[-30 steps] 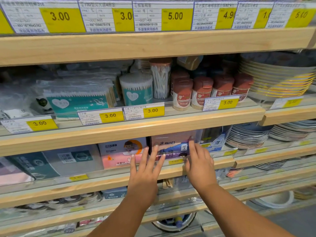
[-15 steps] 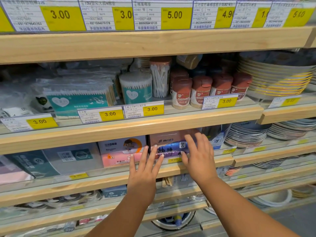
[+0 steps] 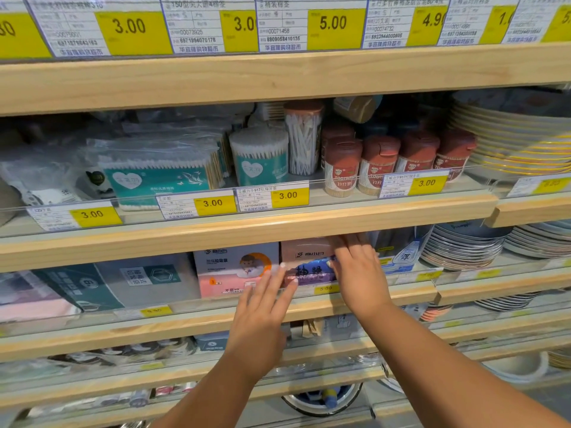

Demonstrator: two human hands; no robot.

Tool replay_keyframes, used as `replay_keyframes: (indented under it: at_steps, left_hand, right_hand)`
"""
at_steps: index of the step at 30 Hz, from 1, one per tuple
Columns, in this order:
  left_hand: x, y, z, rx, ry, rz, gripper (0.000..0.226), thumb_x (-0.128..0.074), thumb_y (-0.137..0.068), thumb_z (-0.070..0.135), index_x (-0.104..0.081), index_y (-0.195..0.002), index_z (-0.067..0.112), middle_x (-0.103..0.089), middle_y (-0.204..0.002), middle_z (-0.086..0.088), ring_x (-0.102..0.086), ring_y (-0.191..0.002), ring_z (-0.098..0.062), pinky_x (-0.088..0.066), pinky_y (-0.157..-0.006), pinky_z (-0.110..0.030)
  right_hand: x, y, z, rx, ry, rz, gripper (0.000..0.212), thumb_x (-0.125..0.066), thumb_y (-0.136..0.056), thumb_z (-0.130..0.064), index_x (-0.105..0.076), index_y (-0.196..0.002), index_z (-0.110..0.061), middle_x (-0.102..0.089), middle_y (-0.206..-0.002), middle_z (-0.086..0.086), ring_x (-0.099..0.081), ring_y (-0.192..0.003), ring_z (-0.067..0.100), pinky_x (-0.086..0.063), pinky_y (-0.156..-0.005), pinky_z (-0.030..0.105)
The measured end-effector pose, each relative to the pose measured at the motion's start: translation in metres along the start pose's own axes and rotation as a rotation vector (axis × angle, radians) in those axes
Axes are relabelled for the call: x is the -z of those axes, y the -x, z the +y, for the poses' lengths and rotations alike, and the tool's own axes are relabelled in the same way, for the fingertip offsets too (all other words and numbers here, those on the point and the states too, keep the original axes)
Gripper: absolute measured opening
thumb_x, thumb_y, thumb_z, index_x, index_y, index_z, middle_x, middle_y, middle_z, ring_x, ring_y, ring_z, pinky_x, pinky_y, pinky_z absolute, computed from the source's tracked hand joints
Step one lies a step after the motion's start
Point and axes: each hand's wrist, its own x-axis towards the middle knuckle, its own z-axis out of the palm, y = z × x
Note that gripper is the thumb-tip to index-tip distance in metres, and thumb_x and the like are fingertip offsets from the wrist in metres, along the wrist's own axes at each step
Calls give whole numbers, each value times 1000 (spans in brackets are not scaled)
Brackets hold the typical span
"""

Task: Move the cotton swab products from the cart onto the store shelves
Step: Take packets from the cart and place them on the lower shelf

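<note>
Cotton swab products stand on the middle shelf: a flat teal swab pack (image 3: pixel 157 180), a round teal swab tub (image 3: pixel 259 156) and a tall clear swab jar (image 3: pixel 302 140). One shelf lower sits a pink and blue box (image 3: pixel 306 264). My left hand (image 3: pixel 262 316) has straight fingers with the tips at the box's front lower left. My right hand (image 3: pixel 358 273) lies flat with straight fingers over the box's right side, reaching into the shelf. Neither hand holds anything. The cart is out of view.
Red-capped toothpick jars (image 3: pixel 380 162) stand right of the swabs. Stacked plates (image 3: pixel 509 140) fill the right end, with more plates (image 3: pixel 463 245) below. A pink bag box (image 3: pixel 238 270) and a teal box (image 3: pixel 92 285) sit left of my hands. Wooden shelf edges (image 3: pixel 247 233) carry price tags.
My right hand has slid up and further into the lower shelf over the box's right side. My left hand has stayed at the box's front.
</note>
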Motion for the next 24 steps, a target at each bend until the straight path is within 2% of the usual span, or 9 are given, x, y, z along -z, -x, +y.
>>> replay_keyframes:
  at_steps: [3, 5, 8, 11, 14, 16, 19, 22, 24]
  left_hand:
    - [1, 15, -18, 174, -5, 16, 83, -64, -56, 5, -42, -137, 12, -43, -142, -14, -39, -132, -38, -33, -107, -56]
    - [-1, 25, -31, 245, -23, -8, 81, -65, -57, 4, -42, -134, 9, -50, -134, -15, -44, -126, -40, -39, -102, -60]
    - [-5, 30, -38, 229, -61, -56, 82, -66, -57, 3, -45, -136, 9, -53, -132, -11, -46, -125, -36, -39, -105, -54]
    - [-3, 25, -35, 249, -62, -25, 79, -68, -54, 4, -51, -130, 11, -56, -126, -7, -48, -119, -31, -41, -105, -50]
    - [-1, 25, -30, 281, -82, 24, 85, -72, -46, 8, -48, -127, 17, -55, -123, -6, -44, -117, -30, -29, -105, -51]
    - [1, 25, -27, 268, -84, 41, 92, -74, -43, 10, -45, -129, 19, -52, -126, -7, -41, -120, -32, -23, -103, -52]
    - [6, 22, -22, 227, -87, 60, 97, -75, -44, 14, -42, -135, 21, -43, -132, -6, -37, -126, -35, -20, -103, -53]
    - [12, 19, -19, 194, -74, 86, 99, -78, -43, 20, -42, -135, 21, -38, -134, -4, -35, -126, -34, -20, -104, -52]
    - [16, 19, -18, 181, -78, 89, 100, -79, -43, 21, -42, -135, 22, -38, -135, -4, -35, -127, -34, -21, -104, -52]
  right_hand:
    - [1, 0, -2, -25, -8, -16, 26, -85, -65, -10, -59, -68, -14, -56, -67, 5, -54, -65, 27, -48, -62, 35]
    - [0, 0, -2, -28, 0, -22, 28, -86, -62, -9, -59, -68, -15, -57, -67, 4, -54, -64, 26, -49, -62, 35]
    - [-2, 0, -3, -32, 5, -31, 31, -86, -59, -6, -58, -67, -16, -56, -67, 4, -53, -65, 26, -48, -62, 35]
    - [-2, -1, -3, -17, 27, -24, 30, -87, -60, -8, -58, -66, -16, -57, -65, 3, -54, -64, 26, -48, -62, 35]
    - [-2, 0, -3, -7, 73, 14, 29, -86, -63, -14, -57, -67, -17, -54, -65, 2, -53, -65, 26, -42, -74, 38]
    - [-3, 3, -3, 15, 62, 66, 30, -84, -63, -13, -57, -76, -16, -54, -71, 2, -53, -72, 27, -33, -86, 40]
    - [-2, 14, -11, 93, 39, 33, 50, -80, -63, -11, -52, -104, -18, -55, -95, 1, -47, -96, 25, -26, -103, 46]
    - [-3, 26, -18, 158, 31, -40, 69, -76, -67, -15, -44, -128, -18, -52, -120, 2, -40, -118, 24, -20, -110, 46]
    - [-3, 30, -20, 172, 37, -65, 77, -76, -67, -18, -41, -135, -17, -51, -129, 4, -38, -124, 25, -19, -110, 47]
